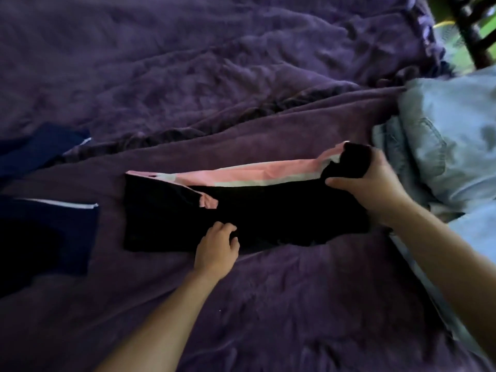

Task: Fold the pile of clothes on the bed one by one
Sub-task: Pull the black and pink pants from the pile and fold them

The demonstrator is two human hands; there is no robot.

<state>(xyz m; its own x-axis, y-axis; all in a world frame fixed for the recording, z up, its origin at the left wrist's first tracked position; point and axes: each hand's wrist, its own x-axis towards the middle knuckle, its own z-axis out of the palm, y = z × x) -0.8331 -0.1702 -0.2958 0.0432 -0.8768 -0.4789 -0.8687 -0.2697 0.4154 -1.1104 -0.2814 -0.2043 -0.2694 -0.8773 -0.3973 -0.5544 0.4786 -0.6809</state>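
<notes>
The right hand (367,181) curled fingers and thumb round the bunched 3 o'clock end of the black garment (268,213); the left hand (217,245) lay bent-fingered on its 6 o'clock edge — pinching or just pressing, I could not tell. The garment lay mid-bed on the purple cover (241,76), probably light and limp — best held at the corners. Navy clothes (45,232) sat at 9 o'clock.
</notes>
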